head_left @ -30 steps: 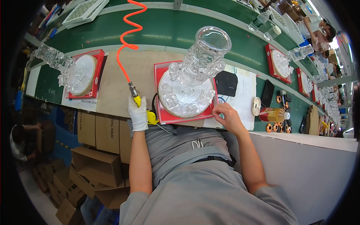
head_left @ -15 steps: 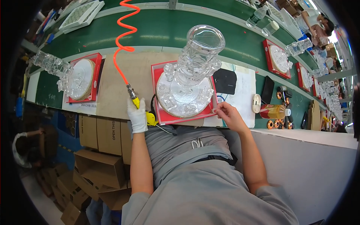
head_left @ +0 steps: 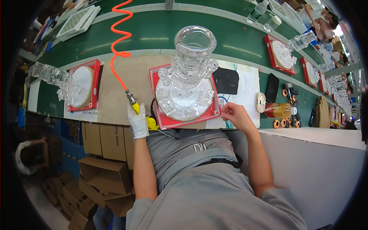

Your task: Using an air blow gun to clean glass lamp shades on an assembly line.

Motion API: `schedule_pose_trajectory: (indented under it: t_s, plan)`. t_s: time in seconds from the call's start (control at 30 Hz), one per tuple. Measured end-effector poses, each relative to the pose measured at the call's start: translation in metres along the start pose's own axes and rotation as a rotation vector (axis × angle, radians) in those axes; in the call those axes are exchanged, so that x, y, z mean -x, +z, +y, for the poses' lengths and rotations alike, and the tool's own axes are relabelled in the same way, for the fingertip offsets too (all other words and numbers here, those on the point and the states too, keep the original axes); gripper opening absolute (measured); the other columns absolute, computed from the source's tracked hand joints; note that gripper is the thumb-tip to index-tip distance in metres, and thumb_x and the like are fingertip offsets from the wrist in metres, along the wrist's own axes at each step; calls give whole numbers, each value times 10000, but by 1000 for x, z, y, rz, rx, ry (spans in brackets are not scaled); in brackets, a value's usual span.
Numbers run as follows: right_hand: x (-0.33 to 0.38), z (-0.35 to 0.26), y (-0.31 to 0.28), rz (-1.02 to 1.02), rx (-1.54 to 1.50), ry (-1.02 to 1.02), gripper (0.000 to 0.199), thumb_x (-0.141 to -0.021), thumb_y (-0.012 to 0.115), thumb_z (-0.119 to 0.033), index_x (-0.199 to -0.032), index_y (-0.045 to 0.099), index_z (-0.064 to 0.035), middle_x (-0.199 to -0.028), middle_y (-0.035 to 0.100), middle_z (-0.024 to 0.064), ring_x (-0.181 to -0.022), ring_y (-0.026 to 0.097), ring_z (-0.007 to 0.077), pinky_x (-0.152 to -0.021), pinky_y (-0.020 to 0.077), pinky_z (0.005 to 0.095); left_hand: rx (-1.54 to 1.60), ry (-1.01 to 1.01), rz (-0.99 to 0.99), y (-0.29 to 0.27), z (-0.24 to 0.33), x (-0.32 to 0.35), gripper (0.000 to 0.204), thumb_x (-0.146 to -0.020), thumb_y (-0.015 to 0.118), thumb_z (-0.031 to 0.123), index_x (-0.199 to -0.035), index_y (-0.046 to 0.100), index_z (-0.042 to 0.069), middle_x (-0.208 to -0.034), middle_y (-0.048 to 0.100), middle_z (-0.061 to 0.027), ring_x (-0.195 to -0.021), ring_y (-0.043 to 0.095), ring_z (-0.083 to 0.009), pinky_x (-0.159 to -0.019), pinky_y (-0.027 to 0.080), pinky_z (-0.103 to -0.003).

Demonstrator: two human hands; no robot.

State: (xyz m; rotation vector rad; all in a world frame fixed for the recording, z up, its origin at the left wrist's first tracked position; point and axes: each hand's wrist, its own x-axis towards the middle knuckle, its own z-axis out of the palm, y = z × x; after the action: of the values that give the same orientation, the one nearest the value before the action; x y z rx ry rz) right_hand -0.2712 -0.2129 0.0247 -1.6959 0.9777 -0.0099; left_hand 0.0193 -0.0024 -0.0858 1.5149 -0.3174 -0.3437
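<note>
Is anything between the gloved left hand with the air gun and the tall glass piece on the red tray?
Nothing visible. The left hand holds the yellow air gun beside the red tray; the glass piece stands just past its rim.

Left hand (head_left: 138, 122): gloved in white, closed in a fist-like grip, at about 10 o'clock from the torso. Left forearm: bare, runs nearly straight up from the lower edge toward 12 o'clock, elbow bent near the body.

Right hand (head_left: 234, 115): bare, palm down, fingers (head_left: 225, 110) curled and pinched together, pointing toward 10 o'clock. Right forearm: bare, slants from 5 o'clock up to the wrist, elbow out at the side.
</note>
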Motion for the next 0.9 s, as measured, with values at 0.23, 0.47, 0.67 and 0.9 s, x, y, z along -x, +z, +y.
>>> schedule_pose_trajectory:
  t_s: [0.23, 0.47, 0.67, 0.9]
  plan:
    - [8, -2, 12, 162, 740, -218, 148, -779, 676, -97, -883, 595, -30, -758, 647, 106, -702, 638, 254, -637, 493, 355, 28, -11, 6, 6, 6, 0, 314, -852, 549, -44, -1154, 478, 2, -866, 542, -60, -496, 499, -93, -455, 448, -238]
    - [9, -2, 17, 253, 864, -216, 138, -795, 655, -141, -899, 617, -58, -799, 633, 103, -761, 628, 295, -645, 487, 396, -14, -23, -45, 3, 5, 0, 359, -857, 531, -52, -1204, 448, -12, -971, 537, -86, -539, 541, -118, -491, 486, -251]
    - [5, -3, 17, 352, 782, -386, 99, -814, 630, -116, -876, 657, -44, -821, 604, 98, -754, 607, 287, -663, 492, 386, 23, -35, -32, 3, 9, 2, 329, -856, 533, -48, -1175, 460, -8, -863, 526, -60, -523, 536, -113, -483, 478, -250]
    - [-2, -2, 30, 294, 481, -488, 94, -824, 624, -81, -889, 668, -28, -845, 642, 113, -751, 615, 286, -666, 495, 359, 1, -41, -30, 5, 7, 1, 355, -852, 551, -44, -1196, 476, 6, -808, 528, -23, -530, 483, -75, -481, 454, -232]
